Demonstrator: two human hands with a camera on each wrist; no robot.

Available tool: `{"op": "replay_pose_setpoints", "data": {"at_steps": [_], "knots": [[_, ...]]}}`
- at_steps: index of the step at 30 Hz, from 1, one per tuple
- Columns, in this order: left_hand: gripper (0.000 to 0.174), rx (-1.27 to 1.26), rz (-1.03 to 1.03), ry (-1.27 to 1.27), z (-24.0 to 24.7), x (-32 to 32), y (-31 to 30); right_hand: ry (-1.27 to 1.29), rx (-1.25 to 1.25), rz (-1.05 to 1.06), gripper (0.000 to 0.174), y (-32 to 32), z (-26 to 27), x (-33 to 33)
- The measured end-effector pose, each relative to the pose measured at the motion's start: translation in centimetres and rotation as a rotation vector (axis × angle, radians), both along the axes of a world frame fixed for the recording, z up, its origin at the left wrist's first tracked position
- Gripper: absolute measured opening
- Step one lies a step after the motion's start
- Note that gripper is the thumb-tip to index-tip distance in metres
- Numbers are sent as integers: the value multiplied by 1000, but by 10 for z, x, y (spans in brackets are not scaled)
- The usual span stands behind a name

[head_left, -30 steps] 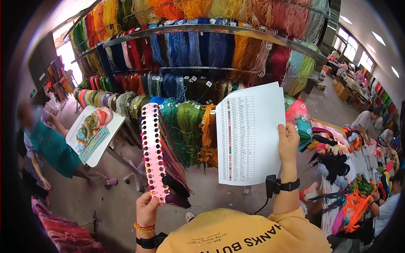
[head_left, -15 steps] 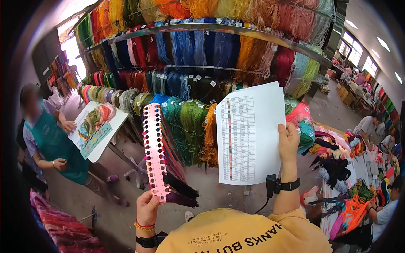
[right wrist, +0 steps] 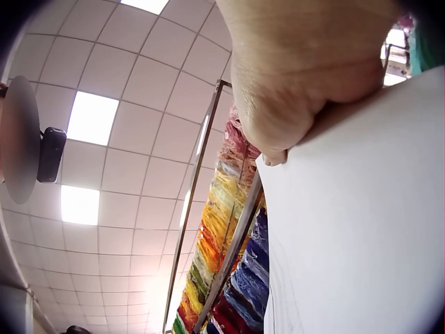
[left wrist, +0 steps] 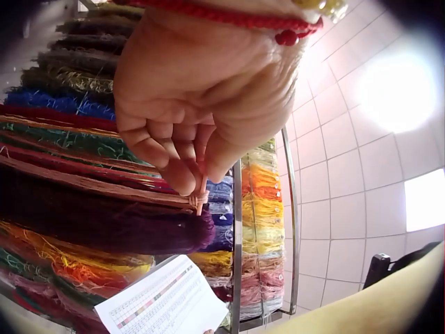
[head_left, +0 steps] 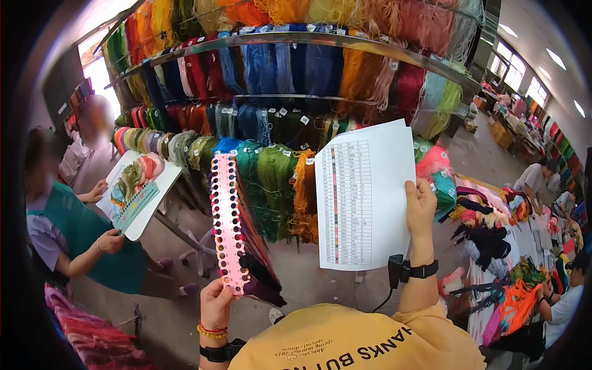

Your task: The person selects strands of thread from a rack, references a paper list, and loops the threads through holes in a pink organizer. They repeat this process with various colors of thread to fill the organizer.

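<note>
My left hand [head_left: 217, 303] pinches the lower end of a long pink thread card [head_left: 229, 228] punched with holes along both edges. Skeins of thread [head_left: 262, 274] in dark purple, black and red hang from the card's right side. In the left wrist view, thumb and fingertips [left wrist: 182, 177] grip the card's end just by a purple skein [left wrist: 174, 233]. My right hand [head_left: 422, 206] holds white paper sheets [head_left: 391, 203] by their right edge, thumb on the front. A printed table with a column of colour swatches covers the sheet's left part; the right wrist view shows the sheet's blank back [right wrist: 354, 223].
Racks of coloured yarn hanks [head_left: 296, 65] on metal rails [head_left: 290, 40] stand ahead. At left, a person in a teal apron [head_left: 111, 246] stands at a small white stand [head_left: 148, 216] bearing skeins and a teal card. A table [head_left: 487, 277] heaped with yarn, people beside it, is at right.
The person in the apron has come closer to the small stand, both hands now at it. The skeins on my card have swung slightly. My hands keep their holds.
</note>
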State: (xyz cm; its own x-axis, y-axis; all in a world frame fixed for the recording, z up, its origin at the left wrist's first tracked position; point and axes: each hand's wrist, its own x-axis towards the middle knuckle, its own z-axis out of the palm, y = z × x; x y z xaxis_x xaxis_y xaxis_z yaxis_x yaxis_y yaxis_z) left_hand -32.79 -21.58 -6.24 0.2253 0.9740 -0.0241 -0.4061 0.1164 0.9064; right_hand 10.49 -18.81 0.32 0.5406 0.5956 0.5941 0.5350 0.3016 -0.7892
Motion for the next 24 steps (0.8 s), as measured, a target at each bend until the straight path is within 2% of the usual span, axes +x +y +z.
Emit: {"op": "replay_pose_setpoints", "data": {"at_steps": [14,17,18,19,20,22,23,24], "knots": [[18,23,-37,22,-3,0,2,59,-26,-23,18,-3,-6,5],[18,18,-30,23,-3,4,4,-184,-79,-114,14,-9,2,5],[19,44,-29,105,-12,0,7,-99,-90,-71,9,-11,5,1],[20,10,-28,156,-4,-3,4,-114,-62,-61,8,-7,1,2],[21,-24,-33,209,6,-5,3,0,-53,-19,11,-4,11,-13],[21,-15,-1,190,-4,-10,7,-14,-58,16,13,16,-2,-12],[21,30,5,295,-6,-15,9,-29,-36,1,12,19,-2,-9],[22,10,10,213,-9,-16,10,-178,-49,-70,13,20,-5,-7]]}}
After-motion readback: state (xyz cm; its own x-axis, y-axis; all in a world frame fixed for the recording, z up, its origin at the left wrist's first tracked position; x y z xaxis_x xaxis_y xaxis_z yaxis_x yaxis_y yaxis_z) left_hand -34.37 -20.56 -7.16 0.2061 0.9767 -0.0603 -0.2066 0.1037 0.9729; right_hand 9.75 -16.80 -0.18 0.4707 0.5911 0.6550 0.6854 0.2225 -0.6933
